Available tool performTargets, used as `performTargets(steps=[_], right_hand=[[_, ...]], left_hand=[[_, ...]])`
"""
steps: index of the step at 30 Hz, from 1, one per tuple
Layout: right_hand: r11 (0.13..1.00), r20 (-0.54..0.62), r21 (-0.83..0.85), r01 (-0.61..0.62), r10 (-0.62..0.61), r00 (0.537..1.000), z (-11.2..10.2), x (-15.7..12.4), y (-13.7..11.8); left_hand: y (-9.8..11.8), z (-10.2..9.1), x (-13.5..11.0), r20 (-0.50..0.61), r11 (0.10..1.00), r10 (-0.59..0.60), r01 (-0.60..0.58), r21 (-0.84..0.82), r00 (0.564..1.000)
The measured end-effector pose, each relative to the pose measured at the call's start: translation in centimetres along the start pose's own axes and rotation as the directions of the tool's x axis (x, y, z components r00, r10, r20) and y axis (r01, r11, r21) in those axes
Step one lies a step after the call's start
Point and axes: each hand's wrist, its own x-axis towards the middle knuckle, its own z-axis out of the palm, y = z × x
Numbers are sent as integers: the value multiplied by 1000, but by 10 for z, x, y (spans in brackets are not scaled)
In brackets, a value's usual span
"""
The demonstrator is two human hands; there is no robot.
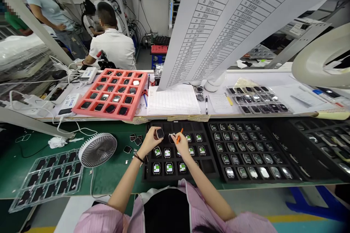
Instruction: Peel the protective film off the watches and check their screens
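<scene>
My left hand point(150, 142) grips a dark square smartwatch point(160, 133) by its sides, above a black compartment tray point(211, 172). My right hand point(182, 145) pinches a thin orange tool point(179, 135), perhaps a stylus, whose tip points up and to the left. Beside that tip, a second watch point(171, 138) with a white piece on it sits close to my right fingers. Several watches with green-and-white screens, such as one point(167, 153) just below my hands, lie in the tray's compartments. My hands hide part of the tray's upper rows.
To the right is a second black tray point(246, 149) full of watches. Behind are a pink foam tray point(109, 94) of watches and a paper form point(172, 101). A desk fan point(97, 150) and a clear tray point(49, 178) sit left. A co-worker point(112, 43) sits beyond.
</scene>
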Motion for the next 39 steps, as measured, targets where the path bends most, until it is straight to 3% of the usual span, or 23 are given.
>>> performTargets(steps=[4, 6, 8, 13, 17, 21, 25, 31, 36, 39], right_hand=[[995, 36, -98, 32, -28, 999, 37, 19, 29], [987, 42, -152, 46, -40, 998, 43, 21, 38], [976, 22, -212, 48, -45, 999, 36, 20, 47], [925, -153, -378, -30, -30, 988, -24, 17, 72], [876, -229, -472, -103, -8, 974, -63, 23, 87], [849, -163, -523, -75, -13, 987, -62, 27, 93], [844, -92, -535, -40, -12, 996, -50, 31, 96], [893, -15, -447, -45, 43, 999, -55, 42, 103], [945, 25, -319, -70, 82, 996, -58, 44, 105], [975, 25, -212, -60, 67, 997, -61, 41, 102]], left_hand=[[-43, 6, 5, 80, 993, 26, -36, 116, 996], [-53, 7, 0, 102, 983, 22, -40, 177, 995], [-56, 7, -6, 104, 973, 9, -33, 228, 995], [-39, 21, -2, 82, 953, -24, -2, 304, 996], [-12, 65, 16, 169, 948, -30, -26, 317, 985], [8, 114, 29, 191, 932, -127, 51, 358, 973], [11, 137, 39, 207, 918, -235, 147, 368, 950], [-1, 133, 53, 348, 959, -239, 164, 233, 907], [-11, 120, 54, 389, 988, -152, 152, 32, 908], [-13, 111, 51, 343, 982, -111, 155, -103, 933]])
